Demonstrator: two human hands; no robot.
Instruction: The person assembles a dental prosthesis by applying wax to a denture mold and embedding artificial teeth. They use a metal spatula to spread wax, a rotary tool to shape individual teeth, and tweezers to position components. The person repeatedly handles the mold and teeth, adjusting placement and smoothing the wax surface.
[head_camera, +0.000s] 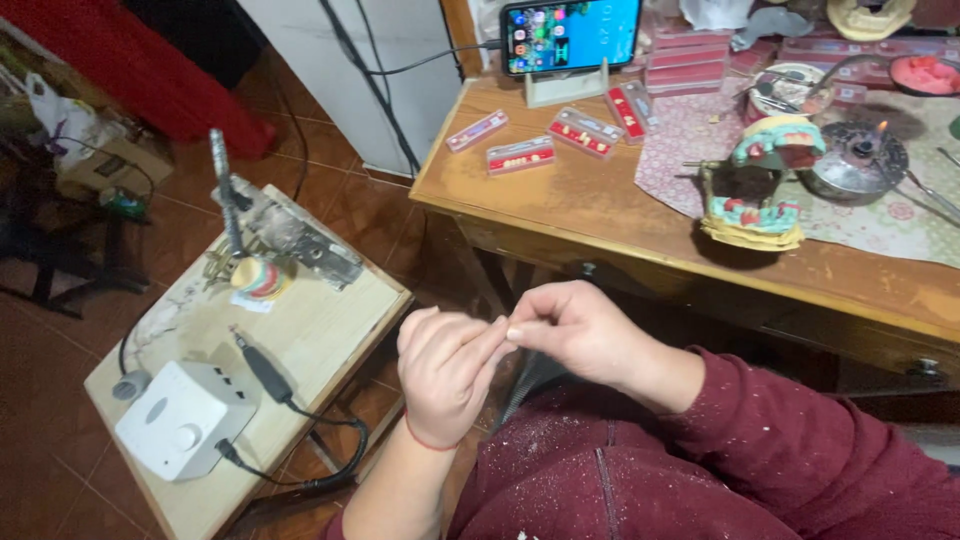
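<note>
Tiled floor under a small side table (310, 330), white control box (185, 418) at its near corner. Left hand (447, 372) and right hand (577, 330) pinched together, item unclear. Wooden desk (560, 200): dental model (758, 185) near front edge.

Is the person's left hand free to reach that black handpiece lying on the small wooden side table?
Probably yes: the handpiece lies uncovered near the left hand, with nothing between, though both hands are pinched together around something tiny.

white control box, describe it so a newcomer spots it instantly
Start at the small wooden side table left of the desk. At its near corner sits the white control box, with a round knob and black cables plugged in. It is the only white boxy thing there.
</note>
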